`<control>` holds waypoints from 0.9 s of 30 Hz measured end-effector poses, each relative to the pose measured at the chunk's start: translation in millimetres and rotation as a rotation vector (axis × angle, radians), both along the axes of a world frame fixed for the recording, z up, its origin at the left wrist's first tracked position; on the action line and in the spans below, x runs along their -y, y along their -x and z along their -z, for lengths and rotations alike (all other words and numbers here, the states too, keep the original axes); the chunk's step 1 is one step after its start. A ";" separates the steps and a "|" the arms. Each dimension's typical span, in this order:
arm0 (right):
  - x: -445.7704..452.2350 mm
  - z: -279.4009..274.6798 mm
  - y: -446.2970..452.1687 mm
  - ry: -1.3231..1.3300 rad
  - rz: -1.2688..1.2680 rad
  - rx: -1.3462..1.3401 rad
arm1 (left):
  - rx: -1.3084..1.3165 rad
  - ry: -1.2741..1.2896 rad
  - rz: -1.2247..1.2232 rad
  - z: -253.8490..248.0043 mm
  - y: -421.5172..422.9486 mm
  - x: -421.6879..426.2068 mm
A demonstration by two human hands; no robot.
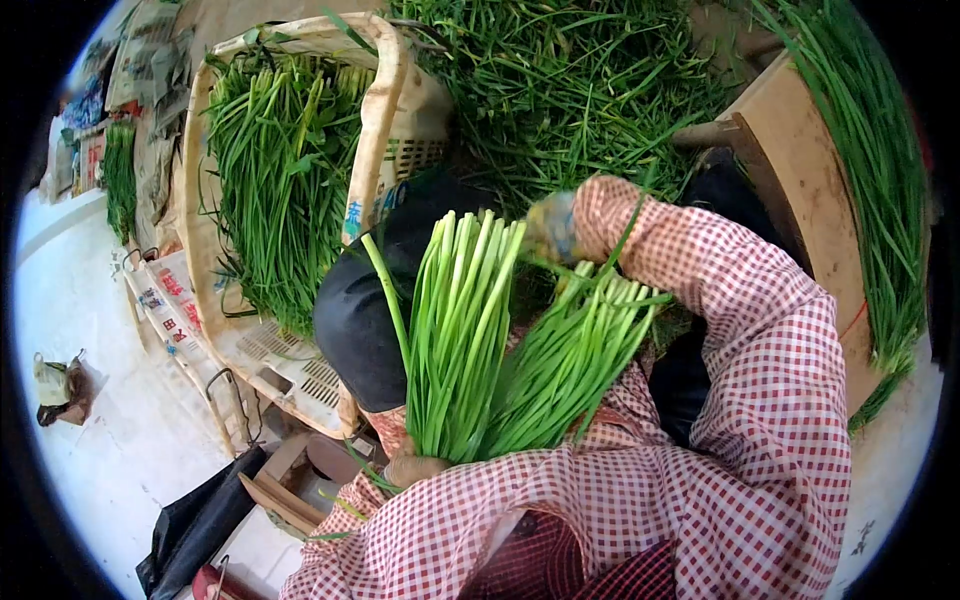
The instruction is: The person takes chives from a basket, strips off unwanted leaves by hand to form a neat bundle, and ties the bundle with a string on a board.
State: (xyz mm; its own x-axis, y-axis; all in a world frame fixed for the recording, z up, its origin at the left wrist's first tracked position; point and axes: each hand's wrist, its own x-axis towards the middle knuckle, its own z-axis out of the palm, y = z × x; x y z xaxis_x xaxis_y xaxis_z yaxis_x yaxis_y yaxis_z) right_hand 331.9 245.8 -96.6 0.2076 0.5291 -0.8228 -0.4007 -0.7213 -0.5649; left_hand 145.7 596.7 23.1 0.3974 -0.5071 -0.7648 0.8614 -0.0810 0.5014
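Seen from your head camera, you are bent over your lap in a red-and-white checked top (770, 360). Your left hand (412, 467) is low at the leafy end of a bundle of long green stalks (445, 350), its fingers curled around the leaves, though the tips are hidden behind them. The bundle fans upward over your lap, its pale stem ends at the top. Leaning against it is a second bundle (565, 375), tilted to the right, pale ends pointing up and away from the first.

Your right hand (550, 228) is just beside the tops of the pale stems — it is blurred, so I cannot tell whether its fingers are spread or pinching anything.

Left of your black-covered knee (358, 325) stands an off-white plastic crate (374, 130), packed with more stalks (285, 180), green ends hanging toward you. Beyond your hands spreads a loose heap of greens (570, 90). On your right, long leaves (870, 170) lie along a brown board (815, 165) — well apart from both hands.
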 end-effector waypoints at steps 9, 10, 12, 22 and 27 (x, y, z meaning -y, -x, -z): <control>83.4 -30.8 -35.8 0.445 0.013 0.632 | 0.147 -0.082 -0.001 -14.7 3.0 8.3; 80.9 -52.6 -24.9 0.265 0.298 0.363 | 0.104 -0.168 -0.049 -23.6 0.0 14.3; 76.7 -77.0 -13.1 -0.163 0.558 0.099 | 0.101 -0.201 -0.026 -16.0 1.2 12.5; 15.9 -81.1 62.1 -0.346 -0.136 0.857 | -0.025 0.142 -0.238 -4.8 -4.2 30.4; 19.6 -74.6 71.1 -0.403 0.342 0.878 | 0.115 -0.307 0.030 -23.6 -5.8 36.7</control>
State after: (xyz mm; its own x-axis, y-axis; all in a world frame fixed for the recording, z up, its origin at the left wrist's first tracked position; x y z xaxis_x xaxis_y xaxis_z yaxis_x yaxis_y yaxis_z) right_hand 260.8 226.2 -22.0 0.8427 0.5322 -0.0818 0.1225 -0.3374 -0.9334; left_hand 151.5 560.0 46.8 0.4784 -0.2727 -0.8347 0.7955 -0.2681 0.5435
